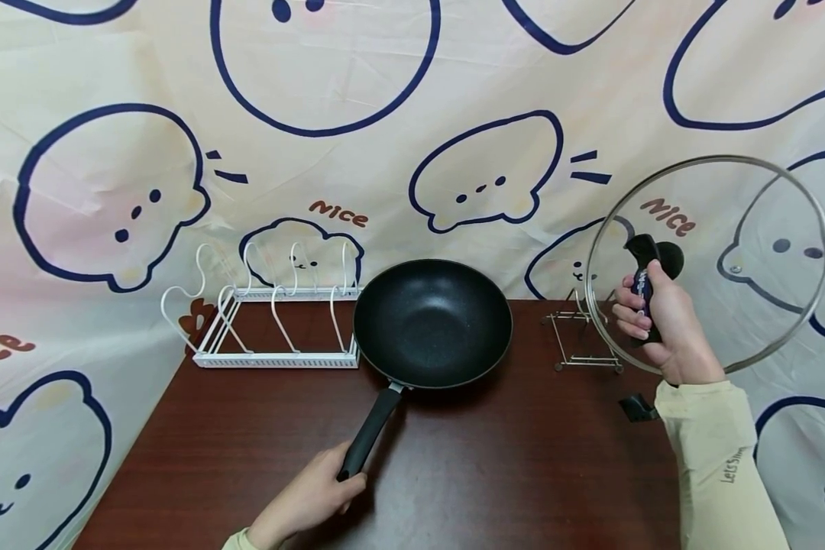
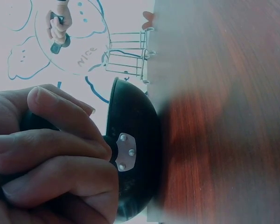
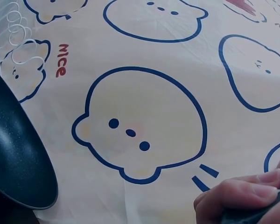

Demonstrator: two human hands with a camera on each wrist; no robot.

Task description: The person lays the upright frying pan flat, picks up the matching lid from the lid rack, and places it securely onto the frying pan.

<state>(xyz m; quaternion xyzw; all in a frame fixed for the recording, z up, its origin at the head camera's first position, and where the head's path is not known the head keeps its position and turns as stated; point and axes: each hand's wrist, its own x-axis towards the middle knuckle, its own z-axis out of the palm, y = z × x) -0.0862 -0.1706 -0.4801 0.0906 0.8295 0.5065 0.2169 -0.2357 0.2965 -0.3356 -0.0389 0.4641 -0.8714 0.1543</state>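
Observation:
My left hand [image 1: 316, 489] grips the black handle of a dark frying pan [image 1: 433, 325], which faces up over the middle of the table. In the left wrist view the fingers curl around that handle, and the riveted bracket [image 2: 127, 152] shows on the pan's side. At the right, my right hand [image 1: 674, 328] holds a round glass lid [image 1: 763, 367] by its black knob handle [image 1: 649, 283]. The lid is raised and tilted, its clear face toward the head camera. In the right wrist view only the fingers [image 3: 242, 193] on the dark handle appear, at the lower right.
A white wire rack [image 1: 275, 359] with upright loops stands at the back left, beside the pan. Behind the lid's left edge is a small metal wire stand [image 1: 584, 359]. A black object [image 1: 638, 408] lies near the right sleeve. A cartoon-printed cloth [image 1: 385, 168] hangs behind the brown table [image 1: 522, 458].

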